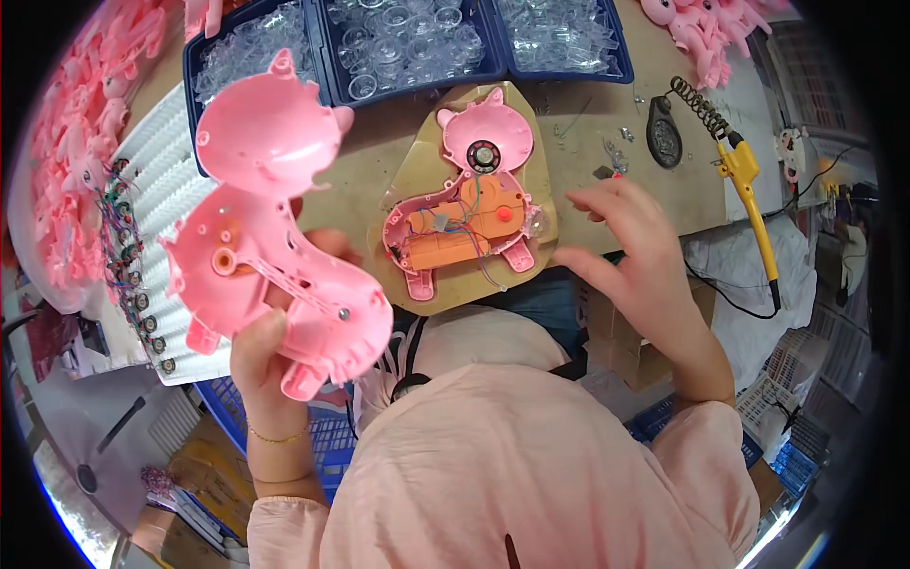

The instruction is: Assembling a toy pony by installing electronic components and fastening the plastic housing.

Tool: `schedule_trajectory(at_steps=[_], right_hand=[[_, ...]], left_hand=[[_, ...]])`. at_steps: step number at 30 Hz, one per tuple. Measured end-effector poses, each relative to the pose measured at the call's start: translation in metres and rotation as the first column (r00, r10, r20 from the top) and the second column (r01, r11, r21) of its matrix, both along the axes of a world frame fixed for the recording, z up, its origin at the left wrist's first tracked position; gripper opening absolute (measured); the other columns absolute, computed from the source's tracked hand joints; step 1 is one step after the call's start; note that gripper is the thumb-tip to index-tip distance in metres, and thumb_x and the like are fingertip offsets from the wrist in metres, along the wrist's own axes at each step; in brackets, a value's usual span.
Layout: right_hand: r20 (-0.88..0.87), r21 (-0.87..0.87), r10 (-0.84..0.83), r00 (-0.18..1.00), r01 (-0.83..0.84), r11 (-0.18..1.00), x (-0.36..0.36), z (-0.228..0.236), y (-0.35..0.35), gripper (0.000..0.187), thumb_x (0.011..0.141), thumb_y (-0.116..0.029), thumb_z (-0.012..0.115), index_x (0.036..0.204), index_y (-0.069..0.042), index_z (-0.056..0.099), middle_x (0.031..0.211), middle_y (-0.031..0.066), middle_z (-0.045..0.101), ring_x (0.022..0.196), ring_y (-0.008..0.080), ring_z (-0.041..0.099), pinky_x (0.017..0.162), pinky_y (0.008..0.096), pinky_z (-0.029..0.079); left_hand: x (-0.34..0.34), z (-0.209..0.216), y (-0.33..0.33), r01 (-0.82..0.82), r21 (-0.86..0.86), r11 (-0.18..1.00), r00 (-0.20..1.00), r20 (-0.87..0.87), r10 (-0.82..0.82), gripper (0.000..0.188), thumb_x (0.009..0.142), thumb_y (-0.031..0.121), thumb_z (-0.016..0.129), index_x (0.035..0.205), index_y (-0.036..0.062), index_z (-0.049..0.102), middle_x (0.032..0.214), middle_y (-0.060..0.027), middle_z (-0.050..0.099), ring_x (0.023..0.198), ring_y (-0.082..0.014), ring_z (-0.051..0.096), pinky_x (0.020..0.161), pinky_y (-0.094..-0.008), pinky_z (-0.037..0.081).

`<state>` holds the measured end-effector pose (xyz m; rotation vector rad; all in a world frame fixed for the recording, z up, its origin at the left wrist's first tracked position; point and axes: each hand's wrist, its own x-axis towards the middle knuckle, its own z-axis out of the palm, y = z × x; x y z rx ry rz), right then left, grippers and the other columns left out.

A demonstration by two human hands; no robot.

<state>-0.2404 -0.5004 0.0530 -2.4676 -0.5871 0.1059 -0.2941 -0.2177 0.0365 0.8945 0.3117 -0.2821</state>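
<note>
My left hand [261, 356] grips one half of a pink animal-shaped toy shell [270, 275], raised above the left of the bench with its hollow, ribbed inside showing. A small round metal piece sits in its body. At the centre, the matching shell half [464, 213] lies in a tan holder [417, 142]. It contains an orange plastic mechanism [464, 228], thin wires and a round black speaker [483, 155] in the head. A clear round part [539, 223] sits at its right end. My right hand [630, 247] is just right of the holder, thumb and fingers apart, holding nothing visible.
Dark blue bins [493, 57] of clear plastic parts line the back. A yellow soldering iron [749, 190] with a coiled holder is at the right. At the left stand pink toy parts [76, 180] and a white ribbed tray [180, 332] with wired speakers along its edge.
</note>
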Motion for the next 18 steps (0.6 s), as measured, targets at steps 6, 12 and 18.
schedule_trajectory(at_steps=[6, 12, 18], right_hand=[[0.134, -0.065, 0.045, 0.99, -0.036, 0.997, -0.007, -0.034, 0.002, 0.032, 0.069, -0.012, 0.072, 0.096, 0.0, 0.062, 0.086, 0.0107, 0.056, 0.076, 0.026, 0.056, 0.067, 0.0334, 0.044], [-0.036, -0.136, 0.09, 0.995, -0.094, 0.986, 0.014, -0.015, 0.003, 0.023, 0.076, -0.01, 0.066, 0.097, -0.001, 0.061, 0.088, 0.011, 0.056, 0.082, 0.0254, 0.056, 0.071, 0.0327, 0.044], [-0.172, 0.095, 0.165, 0.971, -0.15, 0.984, 0.025, -0.019, -0.004, 0.012, 0.082, -0.007, 0.058, 0.093, -0.001, 0.06, 0.089, 0.0088, 0.056, 0.086, 0.0247, 0.056, 0.075, 0.0329, 0.044]], left_hand=[[0.012, 0.006, -0.018, -0.043, 0.143, 0.989, 0.999, 0.021, 0.041, 0.072, 0.077, 0.027, 0.059, 0.133, -0.0066, 0.029, 0.123, -0.0239, 0.05, 0.11, -0.0303, 0.055, 0.095, -0.0412, 0.045], [0.008, 0.005, -0.01, -0.059, 0.15, 0.987, 0.997, -0.047, 0.067, 0.083, 0.077, 0.034, 0.06, 0.141, -0.0001, 0.02, 0.125, -0.0228, 0.047, 0.112, -0.0319, 0.051, 0.095, -0.0401, 0.043], [0.006, 0.008, -0.012, -0.054, 0.24, 0.969, 0.998, 0.042, 0.045, 0.091, 0.071, 0.04, 0.065, 0.14, -0.0005, 0.022, 0.122, -0.0234, 0.048, 0.108, -0.0298, 0.053, 0.094, -0.0394, 0.044]])
